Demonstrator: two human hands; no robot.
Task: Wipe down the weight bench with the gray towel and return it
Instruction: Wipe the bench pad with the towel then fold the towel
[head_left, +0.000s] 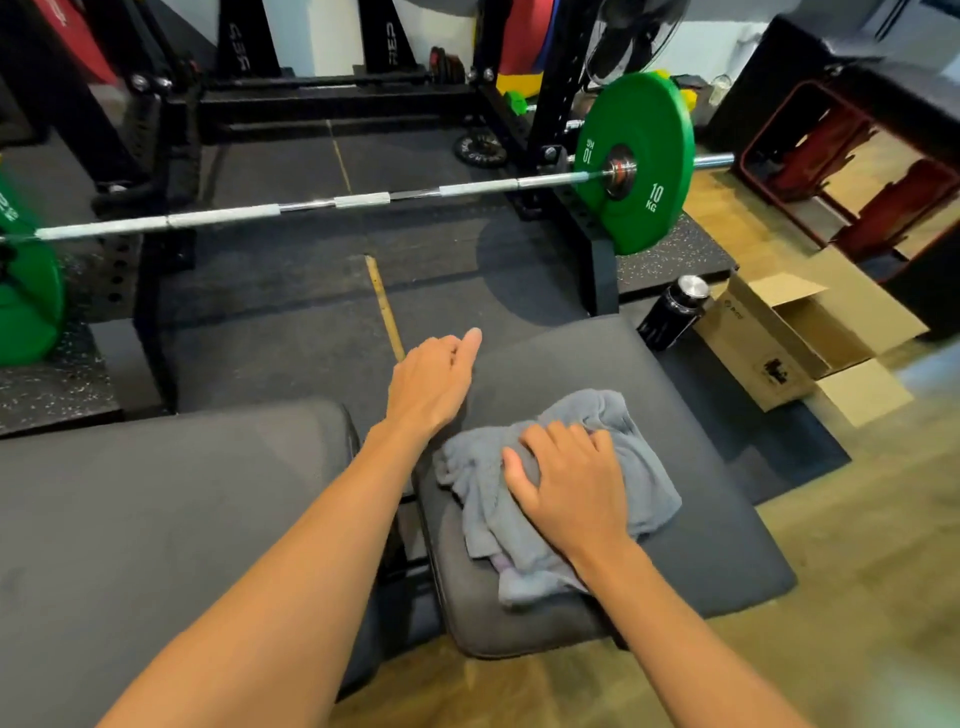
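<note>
A crumpled gray towel (639, 467) lies on the dark seat pad of the weight bench (727, 540). My right hand (569, 488) lies on top of the towel and presses it onto the pad, fingers bent over the cloth. My left hand (434, 384) hovers at the seat pad's far left corner, fingers loosely curled, holding nothing. The bench's long back pad (171, 519) stretches to the left, with a gap between the two pads.
A barbell (363, 200) with green 10 kg plates (639, 163) rests low in the black rack beyond the bench. A black bottle (670, 314) and an open cardboard box (789, 338) stand on the floor at right. Red frames (852, 171) sit at far right.
</note>
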